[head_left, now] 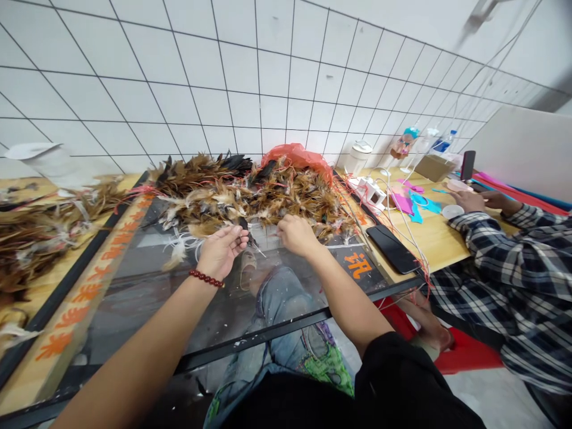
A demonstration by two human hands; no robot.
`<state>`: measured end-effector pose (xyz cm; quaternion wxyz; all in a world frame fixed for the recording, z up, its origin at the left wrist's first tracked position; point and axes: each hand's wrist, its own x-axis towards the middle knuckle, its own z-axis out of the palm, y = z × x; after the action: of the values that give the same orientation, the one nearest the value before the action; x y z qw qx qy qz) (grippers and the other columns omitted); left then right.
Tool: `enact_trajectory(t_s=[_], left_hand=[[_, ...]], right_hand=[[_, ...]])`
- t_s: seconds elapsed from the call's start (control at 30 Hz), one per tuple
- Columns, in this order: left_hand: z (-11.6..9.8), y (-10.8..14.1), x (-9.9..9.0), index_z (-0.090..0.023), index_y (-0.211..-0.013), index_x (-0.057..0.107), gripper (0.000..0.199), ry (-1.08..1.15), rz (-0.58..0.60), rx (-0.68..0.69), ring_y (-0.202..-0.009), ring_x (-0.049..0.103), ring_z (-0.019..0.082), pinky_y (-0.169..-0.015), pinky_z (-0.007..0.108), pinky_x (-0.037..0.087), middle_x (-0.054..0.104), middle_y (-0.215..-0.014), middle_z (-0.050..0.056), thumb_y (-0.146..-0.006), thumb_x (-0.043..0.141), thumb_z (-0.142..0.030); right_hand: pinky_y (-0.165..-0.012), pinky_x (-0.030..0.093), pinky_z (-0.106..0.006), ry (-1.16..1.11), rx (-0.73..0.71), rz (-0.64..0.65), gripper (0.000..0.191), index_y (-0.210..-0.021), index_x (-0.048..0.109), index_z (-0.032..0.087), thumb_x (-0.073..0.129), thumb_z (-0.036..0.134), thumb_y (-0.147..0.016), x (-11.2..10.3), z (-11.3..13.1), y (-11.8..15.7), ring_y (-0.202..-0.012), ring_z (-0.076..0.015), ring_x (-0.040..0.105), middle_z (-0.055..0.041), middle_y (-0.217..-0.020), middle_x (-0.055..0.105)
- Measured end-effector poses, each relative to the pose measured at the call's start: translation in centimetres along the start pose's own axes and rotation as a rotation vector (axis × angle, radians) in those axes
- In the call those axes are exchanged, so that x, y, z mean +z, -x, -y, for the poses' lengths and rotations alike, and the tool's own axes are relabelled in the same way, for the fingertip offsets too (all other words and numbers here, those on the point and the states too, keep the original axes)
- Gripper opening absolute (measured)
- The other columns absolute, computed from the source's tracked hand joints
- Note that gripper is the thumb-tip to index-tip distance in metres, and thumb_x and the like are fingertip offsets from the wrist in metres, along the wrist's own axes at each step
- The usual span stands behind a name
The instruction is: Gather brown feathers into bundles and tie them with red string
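My left hand, with a dark red bead bracelet at the wrist, is closed in a pinch on a small dark feather. The feather's thin shaft shows below the fingertips. To its right, my right hand is closed at the near edge of a large pile of brown feathers; what its fingers hold, if anything, is hidden. Pale fluffy feathers lie left of my left hand on the glass tabletop.
More feathers lie on the wooden table at left. A red plastic bag is behind the pile. At right are a black phone, cables, a white lidded cup and coloured scraps. A co-worker in a plaid shirt sits there.
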<state>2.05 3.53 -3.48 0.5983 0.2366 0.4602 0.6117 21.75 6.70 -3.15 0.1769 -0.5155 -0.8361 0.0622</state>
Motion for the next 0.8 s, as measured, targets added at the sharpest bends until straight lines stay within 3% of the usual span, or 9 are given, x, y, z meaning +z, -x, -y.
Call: enact_trajectory(t_s=[0.1, 0.2, 0.27, 0.37, 0.5, 0.7, 0.8], left_hand=[[0.1, 0.2, 0.1, -0.01, -0.074, 0.066, 0.009, -0.036, 0.001, -0.004, -0.058, 0.067, 0.011, -0.055, 0.019, 0.054, 0.072, -0.07, 0.007, -0.082, 0.064, -0.007], [0.2, 0.3, 0.0, -0.01, -0.074, 0.066, 0.007, -0.065, 0.03, -0.006, -0.064, 0.069, 0.013, -0.058, 0.021, 0.055, 0.074, -0.075, 0.009, -0.081, 0.066, -0.008], [0.3, 0.3, -0.1, -0.01, -0.075, 0.067, 0.005, -0.081, 0.065, -0.01, -0.066, 0.07, 0.014, -0.06, 0.021, 0.056, 0.074, -0.077, 0.01, -0.079, 0.069, -0.01], [0.5, 0.2, -0.2, -0.012, -0.072, 0.069, 0.008, -0.086, 0.122, -0.009, -0.072, 0.07, 0.015, -0.066, 0.024, 0.057, 0.075, -0.084, 0.01, -0.072, 0.077, -0.014], [0.6, 0.2, -0.2, -0.014, -0.068, 0.071, 0.02, -0.047, 0.199, 0.06, -0.09, 0.068, 0.016, -0.08, 0.026, 0.055, 0.076, -0.099, 0.009, -0.058, 0.087, -0.019], [0.8, -0.2, -0.5, -0.012, -0.067, 0.074, 0.033, -0.064, 0.208, 0.091, -0.079, 0.065, 0.015, -0.078, 0.025, 0.052, 0.072, -0.074, 0.007, -0.047, 0.093, -0.03], [0.8, -0.4, -0.5, -0.013, -0.066, 0.073, 0.032, -0.065, 0.151, 0.101, -0.079, 0.064, 0.015, -0.075, 0.024, 0.052, 0.072, -0.079, 0.006, -0.046, 0.093, -0.029]], right_hand=[[-0.07, 0.043, -0.024, -0.608, 0.129, -0.087, 0.009, -0.078, 0.06, 0.018, 0.056, 0.018, -0.086, 0.4, 0.2, -0.6, -0.071, -0.0122, 0.056, 0.0, -0.077, 0.062], [-0.051, 0.034, -0.018, -1.171, 0.305, 0.009, 0.012, -0.074, 0.055, 0.018, 0.062, 0.025, -0.082, 0.6, 0.8, -0.8, -0.051, -0.0073, 0.047, 0.0065, -0.059, 0.053], [-0.045, 0.029, -0.017, -1.373, 0.388, 0.089, 0.014, -0.075, 0.056, 0.018, 0.067, 0.026, -0.077, 0.7, 1.3, -0.7, -0.047, -0.0064, 0.046, 0.0076, -0.054, 0.052], [-0.044, 0.032, -0.016, -1.454, 0.423, 0.115, 0.015, -0.075, 0.058, 0.017, 0.072, 0.02, -0.07, 1.0, 1.9, -0.6, -0.047, -0.0062, 0.05, 0.0064, -0.053, 0.057], [-0.044, 0.034, -0.015, -1.392, 0.389, 0.138, 0.015, -0.077, 0.062, 0.015, 0.073, 0.013, -0.068, 1.3, 2.3, -0.5, -0.048, -0.0061, 0.054, 0.0049, -0.056, 0.062], [-0.047, 0.035, -0.016, -1.322, 0.278, 0.237, 0.012, -0.079, 0.066, 0.015, 0.074, 0.021, -0.073, 1.7, 2.5, -0.3, -0.052, -0.006, 0.054, 0.0037, -0.064, 0.063], [-0.051, 0.037, -0.017, -1.248, 0.253, 0.085, 0.009, -0.077, 0.067, 0.016, 0.066, 0.024, -0.081, 1.9, 2.0, -0.6, -0.056, -0.0067, 0.053, 0.0024, -0.069, 0.064]])
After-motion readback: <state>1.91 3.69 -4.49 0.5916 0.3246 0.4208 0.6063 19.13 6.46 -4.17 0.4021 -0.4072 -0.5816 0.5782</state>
